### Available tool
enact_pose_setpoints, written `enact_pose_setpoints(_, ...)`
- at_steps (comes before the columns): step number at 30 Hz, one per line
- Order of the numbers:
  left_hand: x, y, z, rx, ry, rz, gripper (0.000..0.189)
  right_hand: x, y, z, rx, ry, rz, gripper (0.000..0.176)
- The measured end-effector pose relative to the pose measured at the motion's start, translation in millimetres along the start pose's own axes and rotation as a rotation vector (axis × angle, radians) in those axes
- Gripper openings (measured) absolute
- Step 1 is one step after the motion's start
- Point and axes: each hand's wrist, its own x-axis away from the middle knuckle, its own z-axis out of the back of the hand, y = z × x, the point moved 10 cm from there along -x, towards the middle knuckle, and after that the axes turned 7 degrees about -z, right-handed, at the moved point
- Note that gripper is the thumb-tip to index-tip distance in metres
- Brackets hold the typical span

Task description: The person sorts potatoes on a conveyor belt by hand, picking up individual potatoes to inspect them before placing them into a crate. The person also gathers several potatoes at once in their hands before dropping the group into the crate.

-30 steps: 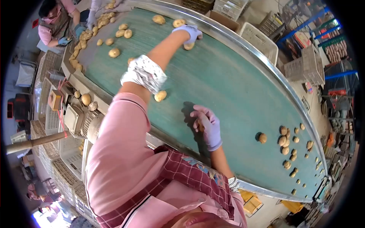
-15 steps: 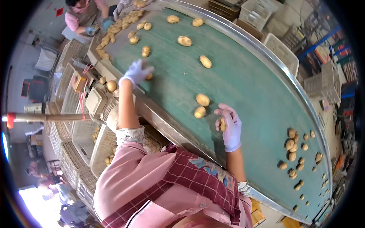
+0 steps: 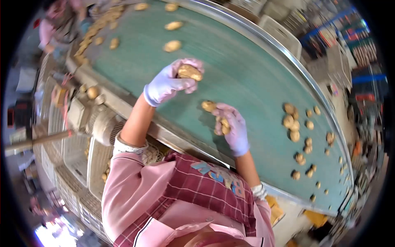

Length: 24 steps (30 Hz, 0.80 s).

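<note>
My left hand (image 3: 168,84), in a pale lavender glove, is closed round a large potato (image 3: 189,72) above the green conveyor belt (image 3: 247,78). Lower and to the right, my gloved right hand (image 3: 233,131) curls its fingers round a smaller potato (image 3: 224,125). Right at that hand's fingertips is another potato (image 3: 208,106). Beyond my left hand, a pale oval potato (image 3: 172,45) lies on the belt, with a few more farther up.
Many small potatoes (image 3: 294,136) sit spread over the belt's right end. A metal rail (image 3: 284,49) curves along the far side. Potatoes are heaped at the upper left (image 3: 96,26), near a co-worker (image 3: 61,24). Plastic crates (image 3: 98,162) and a motor (image 3: 101,123) stand at left.
My left hand has moved right across the belt and now grips a large potato. My right hand, still round a potato, has shifted left to another one. The whole view has swung.
</note>
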Motion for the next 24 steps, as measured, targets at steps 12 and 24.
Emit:
enact_pose_setpoints(12, -20, -83, -79, -0.239, 0.208, 0.028, 0.063, 44, -19, 50, -0.233, -0.129, 0.237, 0.036)
enact_pose_setpoints(24, -39, -60, -150, -0.117, 0.107, -0.341, 0.048, 67, -34, 32, -1.145, -0.186, 0.079, 0.059)
